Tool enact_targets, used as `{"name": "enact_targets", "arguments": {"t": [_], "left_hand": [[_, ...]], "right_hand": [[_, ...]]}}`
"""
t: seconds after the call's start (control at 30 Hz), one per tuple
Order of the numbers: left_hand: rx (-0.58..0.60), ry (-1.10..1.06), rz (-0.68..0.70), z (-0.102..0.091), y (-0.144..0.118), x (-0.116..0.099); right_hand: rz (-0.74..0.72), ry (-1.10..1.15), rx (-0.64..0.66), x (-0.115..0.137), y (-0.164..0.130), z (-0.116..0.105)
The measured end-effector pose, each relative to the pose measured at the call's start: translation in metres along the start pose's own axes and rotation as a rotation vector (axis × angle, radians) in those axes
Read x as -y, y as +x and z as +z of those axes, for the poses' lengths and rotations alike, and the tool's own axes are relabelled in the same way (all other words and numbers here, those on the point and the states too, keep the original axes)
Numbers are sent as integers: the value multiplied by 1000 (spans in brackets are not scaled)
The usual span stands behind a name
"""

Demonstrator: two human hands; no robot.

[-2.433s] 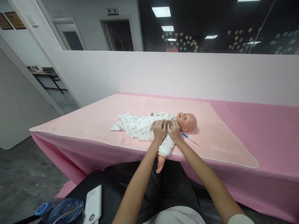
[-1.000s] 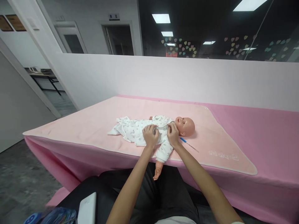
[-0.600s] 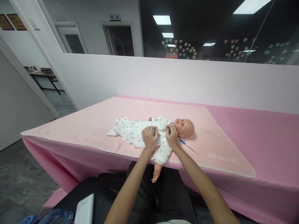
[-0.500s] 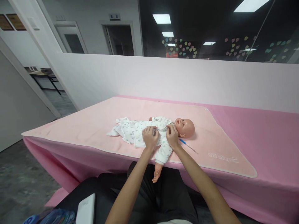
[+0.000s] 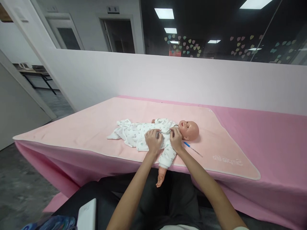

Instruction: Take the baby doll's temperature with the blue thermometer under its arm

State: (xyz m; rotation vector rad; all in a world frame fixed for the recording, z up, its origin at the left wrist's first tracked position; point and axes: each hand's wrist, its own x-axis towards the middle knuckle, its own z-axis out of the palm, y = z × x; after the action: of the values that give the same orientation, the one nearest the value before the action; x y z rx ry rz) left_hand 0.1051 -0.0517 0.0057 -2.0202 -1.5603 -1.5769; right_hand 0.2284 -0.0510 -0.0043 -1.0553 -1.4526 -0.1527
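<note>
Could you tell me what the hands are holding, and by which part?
Both hands, left and right, pinch the front of the white printed suit at the doll's chest, just below the neck.

A blanket (image 5: 96, 127) covers the left and middle of the worktop (image 5: 275, 134), reaching its front edge. A baby doll (image 5: 153, 134) lies on the blanket near that edge, head to the right, legs to the left, one arm hanging over the edge. A thermometer (image 5: 192, 149) lies on the blanket just right of the doll's head. The left hand (image 5: 153, 140) and right hand (image 5: 176, 140) rest side by side on the doll's chest. A partition wall (image 5: 168, 80) stands behind the worktop's back edge.
</note>
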Motion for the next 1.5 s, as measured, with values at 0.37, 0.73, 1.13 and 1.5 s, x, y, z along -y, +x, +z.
{"name": "enact_targets", "arguments": {"t": [0.37, 0.73, 1.13, 1.5], "left_hand": [[31, -14, -29, -3, 1, -2], [28, -58, -50, -7, 2, -5], [21, -147, -62, -7, 1, -5], [40, -99, -44, -6, 2, -4]], "right_hand": [[36, -35, -4, 2, -1, 0], [51, -40, 55, 3, -1, -1], [39, -56, 48, 0, -2, 0], [28, -67, 22, 1, -2, 0]]}}
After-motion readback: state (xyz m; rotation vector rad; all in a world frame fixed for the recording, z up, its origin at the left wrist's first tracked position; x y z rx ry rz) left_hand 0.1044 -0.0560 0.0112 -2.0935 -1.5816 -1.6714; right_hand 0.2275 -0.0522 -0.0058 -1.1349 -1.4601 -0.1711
